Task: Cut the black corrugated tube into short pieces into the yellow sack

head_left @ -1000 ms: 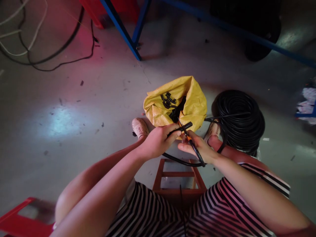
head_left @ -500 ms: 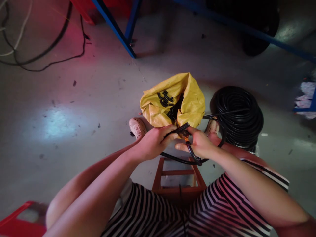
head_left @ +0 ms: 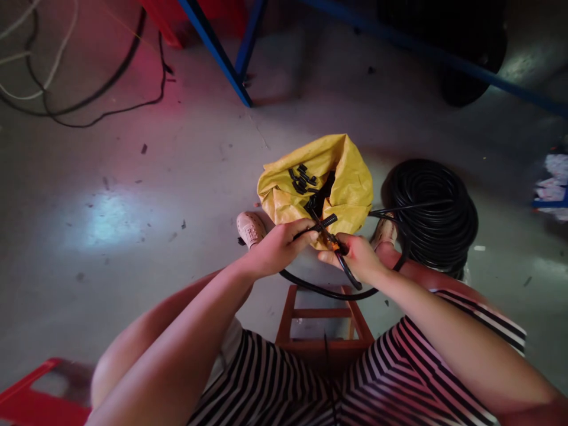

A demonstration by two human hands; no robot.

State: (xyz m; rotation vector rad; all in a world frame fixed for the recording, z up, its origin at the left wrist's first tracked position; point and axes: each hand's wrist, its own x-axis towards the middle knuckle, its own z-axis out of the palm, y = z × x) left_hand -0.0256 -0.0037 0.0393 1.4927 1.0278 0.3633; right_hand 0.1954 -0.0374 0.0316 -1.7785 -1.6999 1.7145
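Low in front of me, my left hand (head_left: 287, 241) is closed around a black tube (head_left: 327, 223), whose ribbed end sticks out past the fingers to the right. My right hand (head_left: 361, 259) grips pliers-like cutters (head_left: 336, 246) with orange and black on the handles. Their narrow jaws point up and left, crossing the tube just beyond my left fingertips; whether they touch it I cannot tell. Just beyond both hands is an open yellow bag (head_left: 348, 171), with several short black tube pieces (head_left: 302, 179) lying in it. Black tubing loops below my hands.
A thick coil of black tubing (head_left: 437, 216) lies on the floor at right. Under my hands is a wooden stool frame (head_left: 315, 313). Blue metal legs (head_left: 217, 53) stand ahead, loose cables (head_left: 110, 80) lie at upper left, and a red stool (head_left: 35, 393) is at lower left.
My right fingers have drawn back from the tube's end and wrap the cutter handles, so more of the jaws shows across the tube. The whole view has shifted slightly.
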